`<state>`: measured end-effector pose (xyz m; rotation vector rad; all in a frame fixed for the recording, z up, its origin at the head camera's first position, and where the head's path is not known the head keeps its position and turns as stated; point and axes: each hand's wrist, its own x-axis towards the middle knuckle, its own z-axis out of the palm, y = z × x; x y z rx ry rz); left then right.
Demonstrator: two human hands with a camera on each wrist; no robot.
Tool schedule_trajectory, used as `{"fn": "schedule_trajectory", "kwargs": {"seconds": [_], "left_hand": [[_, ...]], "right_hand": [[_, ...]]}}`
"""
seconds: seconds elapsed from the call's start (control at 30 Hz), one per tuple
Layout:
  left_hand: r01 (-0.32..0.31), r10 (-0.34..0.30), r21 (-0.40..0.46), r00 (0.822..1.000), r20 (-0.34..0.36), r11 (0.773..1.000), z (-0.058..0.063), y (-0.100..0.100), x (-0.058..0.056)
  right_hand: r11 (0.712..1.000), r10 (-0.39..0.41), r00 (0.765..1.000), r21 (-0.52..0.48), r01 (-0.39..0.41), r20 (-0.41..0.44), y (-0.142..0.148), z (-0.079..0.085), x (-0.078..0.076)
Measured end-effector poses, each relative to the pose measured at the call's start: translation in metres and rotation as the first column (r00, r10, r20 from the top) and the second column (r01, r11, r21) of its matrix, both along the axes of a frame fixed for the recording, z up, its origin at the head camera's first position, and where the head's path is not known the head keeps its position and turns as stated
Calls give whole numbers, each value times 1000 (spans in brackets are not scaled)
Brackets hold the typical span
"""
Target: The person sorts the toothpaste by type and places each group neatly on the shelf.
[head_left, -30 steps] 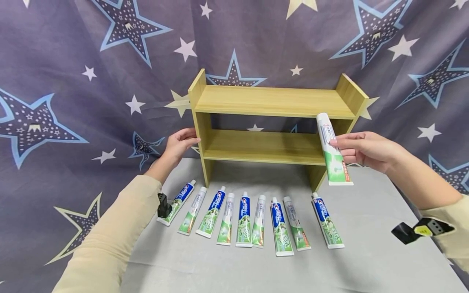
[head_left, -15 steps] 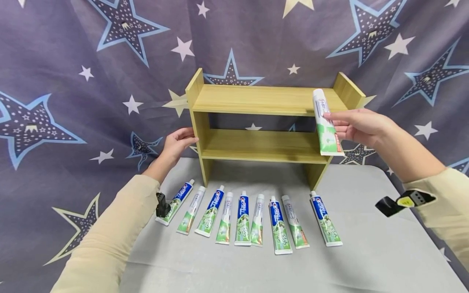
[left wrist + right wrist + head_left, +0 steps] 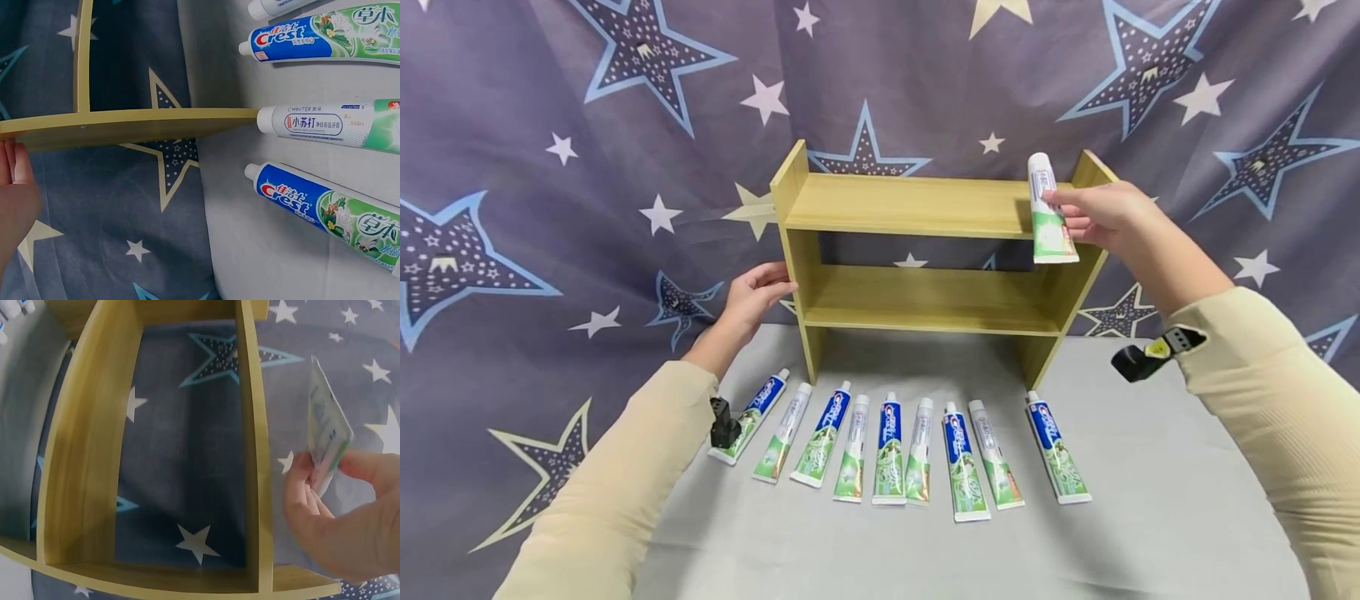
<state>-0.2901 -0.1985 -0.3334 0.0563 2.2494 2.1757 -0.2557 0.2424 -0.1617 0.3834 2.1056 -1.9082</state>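
My right hand [image 3: 1101,218] pinches a white-and-green toothpaste tube [image 3: 1047,218] between thumb and fingers. The tube tilts upright, cap up, overlapping the right end of the upper board of a wooden shelf [image 3: 917,204] in the head view. In the right wrist view this held toothpaste tube [image 3: 325,428] shows edge-on beside the shelf's board. My left hand [image 3: 752,296] rests its fingertips against the outer face of the shelf's left side panel; the left wrist view shows the fingers [image 3: 19,164] nearly straight there. Nothing is held in that hand.
Several toothpaste tubes lie in a row on the grey table [image 3: 820,550] before the shelf, blue-and-green ones [image 3: 966,462] alternating with white-and-green ones [image 3: 997,457]. A star-patterned curtain [image 3: 715,108] hangs behind the shelf. Black wrist cameras [image 3: 724,423] sit on both sleeves.
My right hand has lifted the toothpaste tube and carried it leftward, from in front of the shelf's right side up to the upper board. The left hand stays at the side panel.
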Motion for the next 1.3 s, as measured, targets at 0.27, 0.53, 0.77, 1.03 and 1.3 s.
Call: {"fn": "schedule_trajectory", "kwargs": {"seconds": [0.27,0.53,0.77,1.03,1.3], "left_hand": [[-13,13,29,1000,5,999,3,0,-3],[-14,14,37,1000,-8,999,1,3,-3],[-10,10,23,1000,4,1000,0,3,-2],[-13,14,-6,1000,8,1000,1,2,0],[-11,11,-24,1000,9,1000,4,1,2]], "right_hand": [[957,-152,984,234,171,-98,-12,5,-17],[932,-236,967,261,253,-95,-12,5,-30],[944,-212,973,241,227,-87,-11,3,-33],[881,-152,980,432,194,-130,-16,1,-36],[672,-100,973,707,219,-207,-16,-1,-33]]}}
